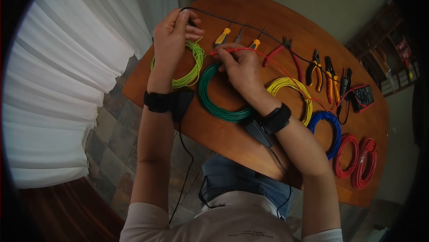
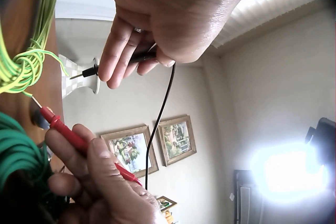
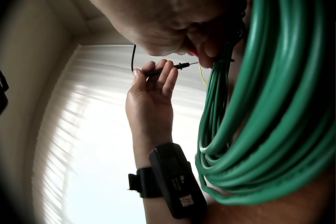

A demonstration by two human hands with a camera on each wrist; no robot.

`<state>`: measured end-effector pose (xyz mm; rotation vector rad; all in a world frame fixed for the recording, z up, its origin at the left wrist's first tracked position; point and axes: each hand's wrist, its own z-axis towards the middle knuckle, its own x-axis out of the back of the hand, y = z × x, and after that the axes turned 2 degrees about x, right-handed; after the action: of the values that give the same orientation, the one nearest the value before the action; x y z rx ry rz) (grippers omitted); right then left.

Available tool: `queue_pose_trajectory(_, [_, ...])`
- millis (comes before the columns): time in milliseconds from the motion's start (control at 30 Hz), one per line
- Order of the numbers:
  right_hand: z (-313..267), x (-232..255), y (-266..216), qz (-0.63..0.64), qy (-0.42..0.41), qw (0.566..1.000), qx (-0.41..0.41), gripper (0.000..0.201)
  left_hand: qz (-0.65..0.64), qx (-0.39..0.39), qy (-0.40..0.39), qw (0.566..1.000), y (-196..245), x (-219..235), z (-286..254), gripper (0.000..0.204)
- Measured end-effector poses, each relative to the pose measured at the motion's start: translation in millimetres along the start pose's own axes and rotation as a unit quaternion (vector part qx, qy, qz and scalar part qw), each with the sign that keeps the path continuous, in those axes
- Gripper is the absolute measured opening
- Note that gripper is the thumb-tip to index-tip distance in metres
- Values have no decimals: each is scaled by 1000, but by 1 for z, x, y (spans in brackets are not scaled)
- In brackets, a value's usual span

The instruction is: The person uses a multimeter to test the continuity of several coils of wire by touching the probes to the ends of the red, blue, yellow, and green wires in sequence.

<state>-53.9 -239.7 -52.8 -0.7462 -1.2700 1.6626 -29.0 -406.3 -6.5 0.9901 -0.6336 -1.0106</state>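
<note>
My left hand pinches a black multimeter probe above the yellow-green wire coil. In the left wrist view, the probe's bare metal tip points at a loose end of that wire, close beside it. My right hand grips a red probe between thumb and fingers. Its metal tip is right at the coil's other wire end. Below the right hand lies a green wire coil, which fills much of the right wrist view. Black and red leads run from the probes toward a multimeter at the right.
On the wooden table lie yellow-handled screwdrivers, red-handled pliers, and several other hand tools. A yellow coil, a blue coil and red coils follow along the near right side. White curtains hang at left.
</note>
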Motion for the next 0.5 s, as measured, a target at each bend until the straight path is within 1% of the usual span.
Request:
queue_pose_trajectory(300, [-2,1,-8,12,3,1000,-23,17,16,9,-1,1000,-1,0,0,28])
queue_pose_trajectory(433, [-4,1,-13,19,9,999,-32,17,11,-4,9,1000,-1,-1,0,28])
queue_pose_trajectory(500, [-1,1,-3,4,0,1000,-12,17,17,6,2,1000,-2,-1,0,28])
